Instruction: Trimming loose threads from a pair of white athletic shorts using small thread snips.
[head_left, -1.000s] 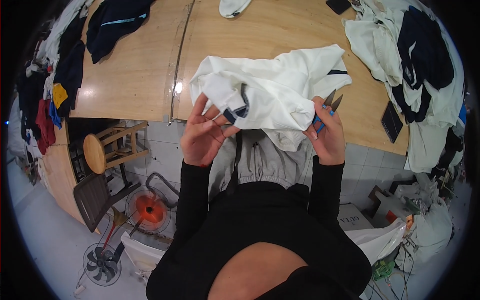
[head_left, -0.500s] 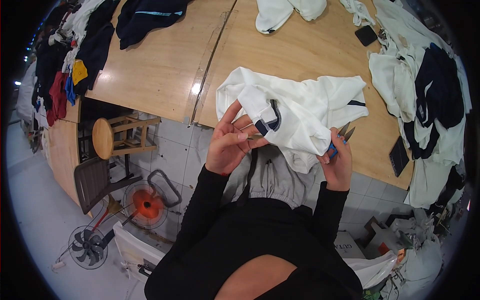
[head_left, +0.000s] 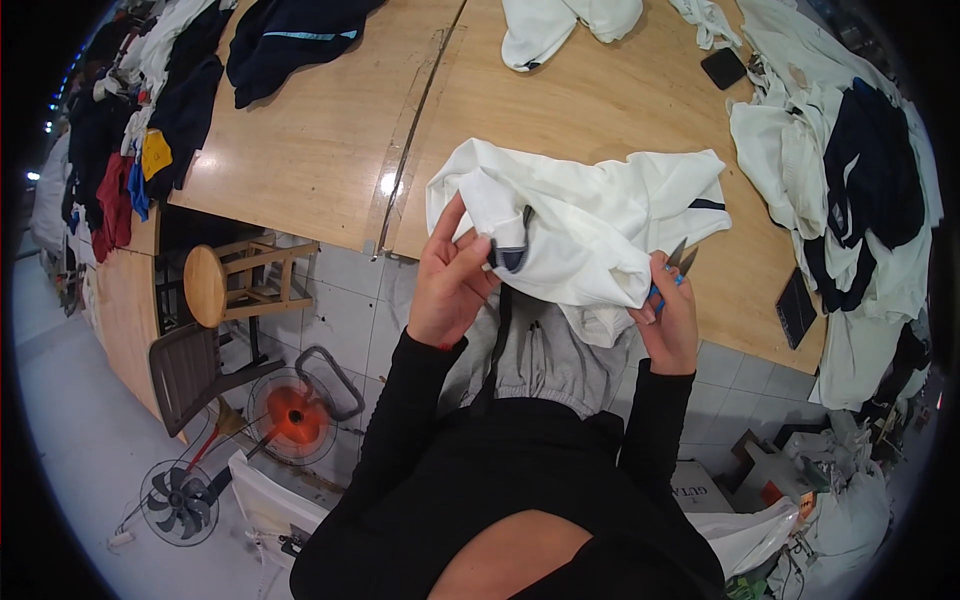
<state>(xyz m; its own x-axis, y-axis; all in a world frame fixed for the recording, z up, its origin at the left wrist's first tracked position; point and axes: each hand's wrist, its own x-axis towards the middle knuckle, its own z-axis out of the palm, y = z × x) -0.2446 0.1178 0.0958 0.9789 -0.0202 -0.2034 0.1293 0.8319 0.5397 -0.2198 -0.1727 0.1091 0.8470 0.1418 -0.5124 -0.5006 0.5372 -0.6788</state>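
- Left hand (head_left: 452, 288): the thumb and fingers close narrowly on the left part of the white garment (head_left: 590, 225), beside a curved navy trim (head_left: 511, 258) that lies just right of the thumb tip.
- Right hand (head_left: 674, 328): the fingers curl around the blue-handled scissors (head_left: 667, 283), whose two blades point away from the person and stand apart. The garment's right edge meets the fingertips; whether they also pinch it cannot be told.
- White garment: it spans the interval between the hands, its bulk extending beyond them onto the wooden table (head_left: 560, 110), its near folds hanging over the person's grey trousers (head_left: 540, 368). A navy stripe (head_left: 708, 204) marks its far right end.
- Right margin: a flat black rectangular object (head_left: 797, 308) lies near the heaped white and navy garments (head_left: 872, 190).
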